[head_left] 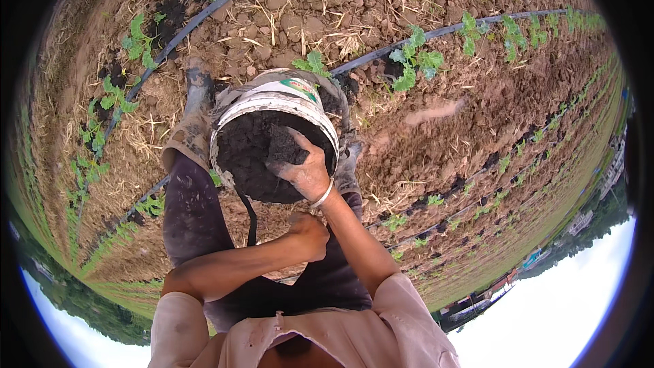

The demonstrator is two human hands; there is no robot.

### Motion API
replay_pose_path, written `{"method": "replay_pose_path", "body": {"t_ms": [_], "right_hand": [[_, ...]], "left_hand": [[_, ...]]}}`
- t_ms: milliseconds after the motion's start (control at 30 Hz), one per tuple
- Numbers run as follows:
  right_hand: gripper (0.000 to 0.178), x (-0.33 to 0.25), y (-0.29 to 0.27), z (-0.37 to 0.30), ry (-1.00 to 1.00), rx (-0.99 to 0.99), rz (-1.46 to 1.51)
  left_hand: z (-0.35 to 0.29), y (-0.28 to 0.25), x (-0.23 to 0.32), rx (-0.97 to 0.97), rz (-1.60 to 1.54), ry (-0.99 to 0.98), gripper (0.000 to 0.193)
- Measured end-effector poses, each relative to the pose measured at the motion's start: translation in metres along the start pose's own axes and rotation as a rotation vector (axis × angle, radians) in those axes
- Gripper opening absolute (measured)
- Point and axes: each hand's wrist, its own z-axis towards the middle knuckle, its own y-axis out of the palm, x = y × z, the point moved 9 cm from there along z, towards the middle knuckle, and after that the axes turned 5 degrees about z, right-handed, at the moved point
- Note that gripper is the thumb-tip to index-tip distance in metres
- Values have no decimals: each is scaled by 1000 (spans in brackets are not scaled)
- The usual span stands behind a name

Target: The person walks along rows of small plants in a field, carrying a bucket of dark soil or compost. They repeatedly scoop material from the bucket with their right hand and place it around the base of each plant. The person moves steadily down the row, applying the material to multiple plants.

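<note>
Dark compost (252, 157) fills the white bucket (272, 103); I see right hand (303, 170) clutching a clump, left hand (308, 233) seemingly fisted under the bucket

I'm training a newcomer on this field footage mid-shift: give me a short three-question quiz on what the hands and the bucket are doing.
1. True or false: the right hand is inside the bucket, gripping a clump of dark soil.
2. What is on the right wrist? A) a watch B) a pale bangle C) a glove
3. Fill in: the left hand is closed just below the bucket, near a dark ____.

Key
1. true
2. B
3. strap
</note>
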Motion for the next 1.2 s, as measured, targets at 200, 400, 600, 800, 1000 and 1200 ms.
{"method": "replay_pose_path", "body": {"t_ms": [200,400,600,800,1000,1200], "right_hand": [[56,-57,-98,-35,70,235,612],[29,-38,-276,18,-89,444,804],[17,-8,-499,139,-15,688,657],[27,-52,-592,228,-150,853,484],[36,-43,-563,214,-277,822,374],[31,-58,-520,135,-313,1004,3]], "left_hand": [[13,1,1,-88,-21,7,28],[25,15,-8,-89,-74,-42,29],[20,-30,-10,184,-43,-55,33],[15,-49,-12,218,-100,-60,32],[21,-68,-7,306,-88,-61,29],[30,-62,-8,340,-60,-49,30]]}}
